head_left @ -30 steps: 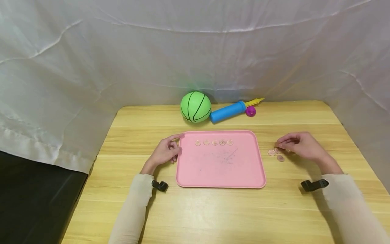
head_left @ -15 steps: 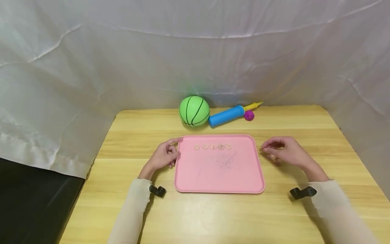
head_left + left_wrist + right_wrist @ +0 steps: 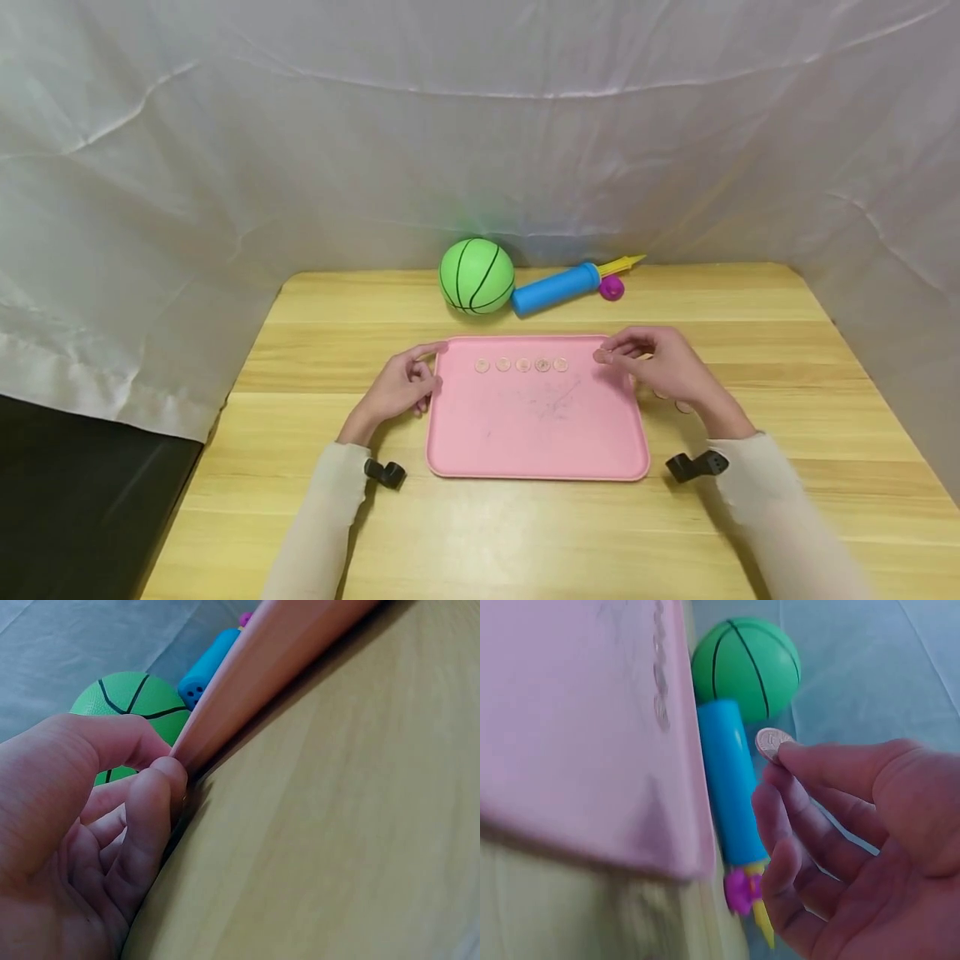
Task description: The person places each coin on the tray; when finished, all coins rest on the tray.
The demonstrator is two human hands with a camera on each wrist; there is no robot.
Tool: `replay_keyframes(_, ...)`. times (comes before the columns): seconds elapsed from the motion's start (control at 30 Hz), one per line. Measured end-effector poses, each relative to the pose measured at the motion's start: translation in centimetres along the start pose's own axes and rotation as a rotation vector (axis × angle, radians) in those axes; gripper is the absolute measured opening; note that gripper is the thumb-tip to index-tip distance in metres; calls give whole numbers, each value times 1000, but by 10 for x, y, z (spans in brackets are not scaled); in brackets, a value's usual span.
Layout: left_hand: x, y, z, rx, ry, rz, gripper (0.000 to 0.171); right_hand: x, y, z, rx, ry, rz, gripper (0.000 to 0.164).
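One coin (image 3: 769, 742), pinched by right fingers (image 3: 844, 769), moved above the tray (image 3: 480, 450) left fingers (image 3: 146, 810) grip.

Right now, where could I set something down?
Bare: the near half of the pink tray, below the coin row; the table in front, between the sleeves. Crowded: the tray's far right corner, under the right hand and held coin; behind the tray, green ball and blue cylinder.
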State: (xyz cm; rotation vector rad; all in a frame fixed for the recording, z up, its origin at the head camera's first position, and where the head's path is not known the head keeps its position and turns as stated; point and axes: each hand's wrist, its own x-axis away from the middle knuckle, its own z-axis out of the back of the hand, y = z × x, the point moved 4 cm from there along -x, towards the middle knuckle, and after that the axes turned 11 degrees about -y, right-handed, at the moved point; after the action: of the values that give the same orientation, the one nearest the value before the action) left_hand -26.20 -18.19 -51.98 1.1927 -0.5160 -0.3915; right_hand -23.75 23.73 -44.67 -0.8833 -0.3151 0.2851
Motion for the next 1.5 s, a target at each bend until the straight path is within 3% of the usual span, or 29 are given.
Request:
replay_keyframes(0.47, 1, 0, 0, -3, 0, -16, 65, -37, -37, -52, -22, -39, 72, 20)
replay_keyframes(0.83, 3, -2, 0, 11, 1, -16, 65, -55, -52, -93, -97, -104, 44, 17)
replay_keyframes(1.27, 1, -3, -2, 8, -7, -14, 66, -71, -63, -121, -175, -99, -13, 10)
replay_keyframes(1.5, 1, -3, -2, 4, 0, -14, 65, -80, -72, -135, -110, -104, 23, 9)
